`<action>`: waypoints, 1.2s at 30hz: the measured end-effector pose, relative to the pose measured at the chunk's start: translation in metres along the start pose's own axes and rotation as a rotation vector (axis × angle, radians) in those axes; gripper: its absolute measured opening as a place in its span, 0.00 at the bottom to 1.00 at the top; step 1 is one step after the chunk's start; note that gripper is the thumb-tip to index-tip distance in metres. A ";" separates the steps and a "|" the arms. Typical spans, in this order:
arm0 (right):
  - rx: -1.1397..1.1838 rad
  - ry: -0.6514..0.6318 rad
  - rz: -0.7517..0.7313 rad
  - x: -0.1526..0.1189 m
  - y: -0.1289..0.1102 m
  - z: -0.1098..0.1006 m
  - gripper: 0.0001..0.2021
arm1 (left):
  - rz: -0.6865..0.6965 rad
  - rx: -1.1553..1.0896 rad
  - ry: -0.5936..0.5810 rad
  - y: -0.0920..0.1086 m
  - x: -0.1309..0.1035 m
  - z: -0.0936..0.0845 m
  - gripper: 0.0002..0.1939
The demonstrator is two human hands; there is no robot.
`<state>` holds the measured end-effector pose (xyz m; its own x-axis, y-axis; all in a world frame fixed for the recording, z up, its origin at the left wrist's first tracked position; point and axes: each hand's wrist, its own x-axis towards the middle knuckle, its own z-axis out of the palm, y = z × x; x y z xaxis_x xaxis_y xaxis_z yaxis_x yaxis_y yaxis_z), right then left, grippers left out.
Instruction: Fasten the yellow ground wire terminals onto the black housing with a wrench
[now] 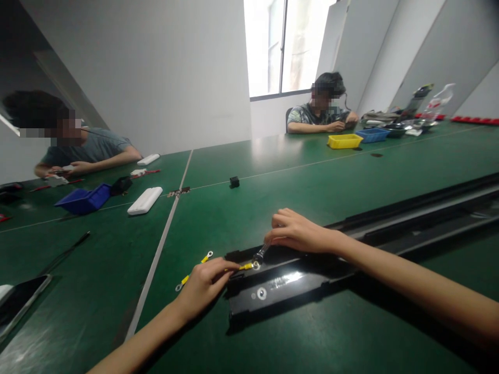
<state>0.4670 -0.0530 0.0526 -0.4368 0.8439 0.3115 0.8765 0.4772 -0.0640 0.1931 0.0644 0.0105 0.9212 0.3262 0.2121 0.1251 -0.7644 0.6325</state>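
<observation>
A long black rail (288, 291) lies on the green table, its near end between my hands. My left hand (200, 291) has its fingertips closed on a short yellow-sleeved cable lug (246, 267). The lug's ring lies around a round metal stud or nut on the rail. In my right hand (300, 231) is a shiny metal socket tool (263, 252), tilted, with its dark tip right beside or on the ring. The tool's upper part is hidden by my fingers. A second yellow cable with ring lugs (184, 279) lies just behind my left hand. Another round fastener (262, 293) shows on the rail's front face.
A small black block (234, 182) and a white power bank (145, 201) lie farther back. Blue bin (83, 200), yellow bin (345, 141) and phone (27, 301) are around the table. Two people sit across, one left (89, 150), one at the back right (319, 111).
</observation>
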 end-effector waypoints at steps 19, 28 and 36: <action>-0.025 -0.017 -0.024 0.000 0.003 0.002 0.13 | -0.001 0.026 0.000 -0.002 -0.001 0.000 0.11; -0.050 0.018 -0.063 -0.001 0.006 0.005 0.14 | -0.003 0.041 0.010 0.003 0.001 -0.003 0.11; -0.032 0.010 -0.052 -0.002 0.004 0.003 0.14 | 0.004 0.038 0.009 0.003 0.001 -0.003 0.11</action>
<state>0.4708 -0.0518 0.0489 -0.4801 0.8156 0.3231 0.8586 0.5123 -0.0174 0.1933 0.0641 0.0149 0.9184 0.3280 0.2212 0.1357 -0.7864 0.6026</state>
